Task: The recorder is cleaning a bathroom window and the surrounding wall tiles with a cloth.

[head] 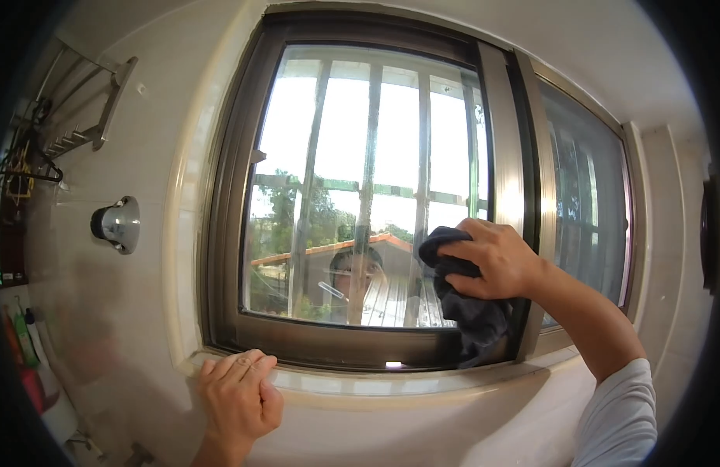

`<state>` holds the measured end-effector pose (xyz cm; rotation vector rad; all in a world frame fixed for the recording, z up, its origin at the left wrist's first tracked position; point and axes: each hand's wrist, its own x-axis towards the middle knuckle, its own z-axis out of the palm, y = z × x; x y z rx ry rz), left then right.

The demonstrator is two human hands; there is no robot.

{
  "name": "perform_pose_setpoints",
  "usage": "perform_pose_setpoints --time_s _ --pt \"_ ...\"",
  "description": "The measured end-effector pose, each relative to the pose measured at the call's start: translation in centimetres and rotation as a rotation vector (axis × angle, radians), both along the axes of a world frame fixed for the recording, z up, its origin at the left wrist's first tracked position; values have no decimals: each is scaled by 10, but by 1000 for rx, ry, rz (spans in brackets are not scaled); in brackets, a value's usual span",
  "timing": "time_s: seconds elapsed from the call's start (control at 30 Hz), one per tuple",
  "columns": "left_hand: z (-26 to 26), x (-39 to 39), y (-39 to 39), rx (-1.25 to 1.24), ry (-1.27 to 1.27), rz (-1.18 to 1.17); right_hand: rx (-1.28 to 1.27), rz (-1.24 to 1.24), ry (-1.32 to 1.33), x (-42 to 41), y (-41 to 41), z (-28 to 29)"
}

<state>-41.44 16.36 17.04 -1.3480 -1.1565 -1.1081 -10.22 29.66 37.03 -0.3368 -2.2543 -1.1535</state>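
Observation:
My right hand [494,260] grips a dark bunched cloth [473,312] against the lower right of the window pane [336,227]. Part of the cloth hangs below my fingers, over the brown metal window frame [336,344]. My left hand [240,388] rests on the left end of the pale window sill [360,383] and holds nothing; its fingers lie close together over the edge. Vertical bars [371,117] stand behind the glass. A person's reflection shows faintly in the lower part of the pane.
A second window panel [587,198] sits at the right. On the tiled left wall are a chrome round fixture [117,225] and a metal rack [106,111] with black hangers [30,169]. Several bottles and tubes [24,333] stand at the lower left. Outside is a tiled roof [389,237].

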Motion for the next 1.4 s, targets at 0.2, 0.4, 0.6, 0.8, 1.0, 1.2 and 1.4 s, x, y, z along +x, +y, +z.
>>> perform_pose_setpoints --time_s 0.2,0.4,0.6,0.8,1.0,1.2,1.4 --pt "-2 4 3 5 -5 50 49 -2 52 -9 7 -5" --pt "-3 13 0 22 -68 12 279 -143 465 -39 30 118" --pt "1 6 0 -3 -1 -38 501 -266 816 -101 27 181" --pt "0 3 -5 -34 -48 -10 414 6 223 -102 15 69" --pt "-2 8 -1 42 -71 -64 489 -224 882 -82 50 216" --pt "-3 8 -3 17 -107 -30 514 -221 668 -202 16 247" --pt "-2 4 2 0 -77 -40 686 56 452 -265 -4 248"
